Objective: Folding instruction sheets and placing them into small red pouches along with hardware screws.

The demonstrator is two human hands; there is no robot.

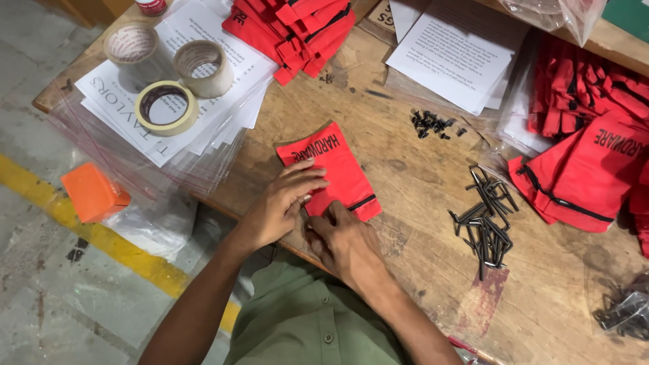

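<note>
At a worn wooden workbench (pixel 405 176), a person's left hand (pixel 280 203) lies flat with fingers spread on a small red fabric pouch (pixel 334 165) with black lettering, while the right hand (pixel 341 240) pinches at the pouch's near edge beside its black zipper; whether anything small sits between those fingertips cannot be told. The pouch lies flat near the bench's front edge, with a pile of black hex keys (pixel 488 220) to its right and a scatter of small black screws (pixel 433 125) beyond it. Three rolls of tape (pixel 169 78) rest on printed sheets (pixel 223 88) at the far left, and more red pouches (pixel 297 30) are stacked behind.
</note>
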